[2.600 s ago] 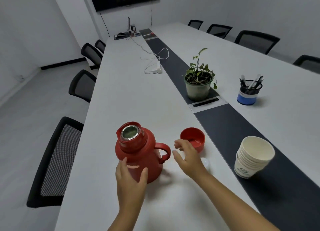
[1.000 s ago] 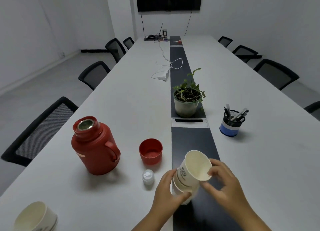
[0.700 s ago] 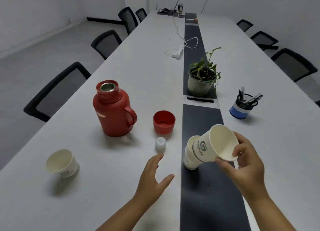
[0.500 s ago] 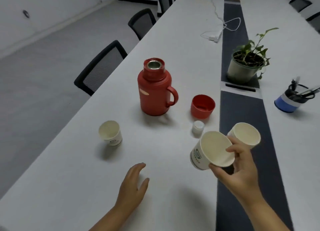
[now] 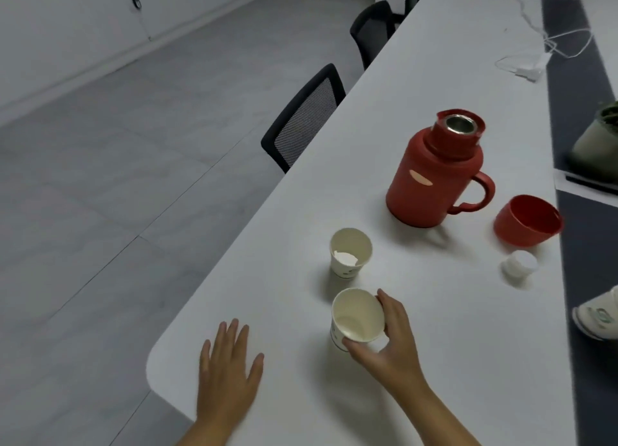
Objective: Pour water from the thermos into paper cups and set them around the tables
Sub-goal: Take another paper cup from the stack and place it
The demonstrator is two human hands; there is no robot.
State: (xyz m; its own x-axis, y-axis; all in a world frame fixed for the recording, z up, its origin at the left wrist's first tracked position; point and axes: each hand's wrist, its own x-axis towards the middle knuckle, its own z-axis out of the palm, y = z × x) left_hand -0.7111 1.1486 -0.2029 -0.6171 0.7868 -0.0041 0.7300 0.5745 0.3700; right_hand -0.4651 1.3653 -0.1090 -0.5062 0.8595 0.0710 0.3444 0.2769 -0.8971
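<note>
1. Black mesh chairs (image 5: 306, 118) stand along the left edge of the white surface (image 5: 451, 362).
2. Near the rounded corner, the left hand (image 5: 227, 372) lies flat with straight, spread fingers, holding nothing.
3. Just right of it, the right hand (image 5: 391, 342) curls thumb and fingers round a paper cup (image 5: 356, 318), upright at the surface.
4. Just beyond stands a second paper cup (image 5: 349, 253), upright, apart from the hand.
5. Farther back and right stands the red thermos (image 5: 434, 174), mouth uncovered, handle pointing right.
6. Right of the handle sits its red lid cup (image 5: 528, 225), with a small white stopper (image 5: 520, 266) nearer.
7. A stack of paper cups (image 5: 598, 315) lies at the right edge, on the dark centre strip (image 5: 588, 378).
</note>
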